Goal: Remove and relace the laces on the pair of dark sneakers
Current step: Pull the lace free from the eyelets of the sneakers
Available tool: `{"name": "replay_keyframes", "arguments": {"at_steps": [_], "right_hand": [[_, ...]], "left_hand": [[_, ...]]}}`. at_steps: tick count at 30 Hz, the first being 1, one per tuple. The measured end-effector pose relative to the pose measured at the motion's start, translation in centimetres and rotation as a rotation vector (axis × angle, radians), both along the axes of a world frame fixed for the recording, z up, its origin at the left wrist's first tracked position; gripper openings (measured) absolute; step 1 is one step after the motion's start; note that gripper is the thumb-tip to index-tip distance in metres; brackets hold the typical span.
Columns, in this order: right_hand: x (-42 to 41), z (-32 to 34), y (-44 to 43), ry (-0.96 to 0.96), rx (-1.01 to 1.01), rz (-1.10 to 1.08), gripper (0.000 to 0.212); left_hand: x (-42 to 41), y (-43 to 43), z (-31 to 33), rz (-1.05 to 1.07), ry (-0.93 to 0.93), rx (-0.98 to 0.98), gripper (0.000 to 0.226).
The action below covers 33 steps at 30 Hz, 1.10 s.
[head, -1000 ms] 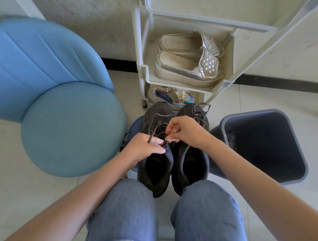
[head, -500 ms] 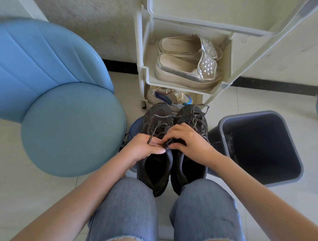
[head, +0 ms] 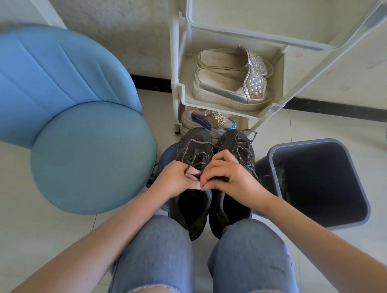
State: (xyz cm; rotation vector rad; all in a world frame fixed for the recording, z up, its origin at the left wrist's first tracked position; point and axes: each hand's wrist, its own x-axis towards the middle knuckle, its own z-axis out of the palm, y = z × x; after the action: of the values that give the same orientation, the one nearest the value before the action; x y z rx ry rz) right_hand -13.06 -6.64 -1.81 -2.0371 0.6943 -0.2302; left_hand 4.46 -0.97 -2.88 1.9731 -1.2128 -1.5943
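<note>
Blue padded chair point(head: 93, 157), round seat. Left hand point(head: 174, 179): fingers curled, pinching speckled grey lace point(head: 195, 156). Dark mesh sneakers point(head: 230, 140), side by side between knees and cream plastic shoe rack point(head: 177, 90). Right hand point(head: 230, 178): fingers curled, tips pinching left sneaker point(head: 195, 139) at its eyelet edge. Grey plastic bin point(head: 301, 142), square.

Matt dark cloth sneakers point(head: 194, 141), smooth blue padded chair point(head: 93, 157), matt grey plastic bin point(head: 315, 184)

**One head-worn view, looking steeply down.**
Your camera looks forward and down past your knees point(head: 160, 250), close on your left hand point(head: 174, 179) and right hand point(head: 230, 175) at the dark sneakers' point(head: 195, 138) laces point(head: 242, 148). Its wide angle catches the chair point(head: 91, 157) left, shoe rack point(head: 185, 94) ahead, bin point(head: 315, 184) right.
</note>
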Motion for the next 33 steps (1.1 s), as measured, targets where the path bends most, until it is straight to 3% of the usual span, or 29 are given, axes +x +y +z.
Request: {"name": "replay_keyframes", "arguments": {"at_steps": [3, 5, 7, 10, 12, 15, 17, 18, 21, 23, 25, 28, 30, 33], "right_hand": [[-0.3, 3.5, 0.9, -0.122, 0.756, 0.051, 0.008], [-0.8, 4.4, 0.3, -0.124, 1.012, 0.066, 0.005], [-0.9, 3.3, -0.7, 0.122, 0.854, -0.141, 0.010], [-0.5, 1.0, -1.3, 0.604, 0.282, -0.274, 0.031], [0.0, 0.1, -1.0, 0.671, 0.105, -0.160, 0.036], [0.8, 0.7, -0.9, 0.688, 0.014, 0.020, 0.023], [0.8, 1.4, -1.1, 0.528, 0.111, 0.120, 0.012], [0.5, 2.2, -1.0, 0.372, 0.267, 0.130, 0.007], [-1.3, 5.0, -1.1, -0.191, 0.840, 0.017, 0.015], [-2.5, 5.7, -1.6, -0.313, 0.948, -0.082, 0.019], [-2.8, 5.1, -2.2, -0.125, 0.820, -0.204, 0.032], [-1.5, 3.7, -1.8, 0.413, 0.403, -0.275, 0.041], [-0.3, 2.9, -0.9, 0.563, 0.220, -0.198, 0.045], [1.3, 1.4, -0.2, 0.692, 0.062, -0.098, 0.048]], "left_hand": [[0.0, 0.1, -0.2, -0.063, -0.090, -0.029, 0.023], [0.1, 0.1, -0.2, -0.080, -0.095, -0.033, 0.030], [0.1, 0.2, 0.1, -0.058, -0.067, -0.017, 0.034], [0.0, 0.1, 0.2, -0.049, -0.058, -0.037, 0.029], [0.0, 0.1, 0.2, -0.026, -0.048, -0.036, 0.027], [-0.1, 0.1, 0.4, -0.032, -0.011, -0.017, 0.030], [-0.1, 0.1, 0.3, -0.011, -0.020, -0.014, 0.023], [0.0, 0.1, 0.1, -0.001, -0.037, -0.022, 0.016], [0.1, 0.2, -0.1, -0.021, -0.058, -0.030, 0.023], [0.1, 0.2, 0.0, -0.015, -0.069, -0.032, 0.029], [0.0, 0.2, 0.1, -0.005, -0.090, -0.045, 0.029], [0.3, 0.4, 0.1, 0.025, -0.127, -0.098, 0.016], [0.6, 0.5, 0.2, 0.093, -0.174, -0.119, 0.012], [1.2, 0.8, 0.1, 0.108, -0.325, -0.063, 0.038]]}}
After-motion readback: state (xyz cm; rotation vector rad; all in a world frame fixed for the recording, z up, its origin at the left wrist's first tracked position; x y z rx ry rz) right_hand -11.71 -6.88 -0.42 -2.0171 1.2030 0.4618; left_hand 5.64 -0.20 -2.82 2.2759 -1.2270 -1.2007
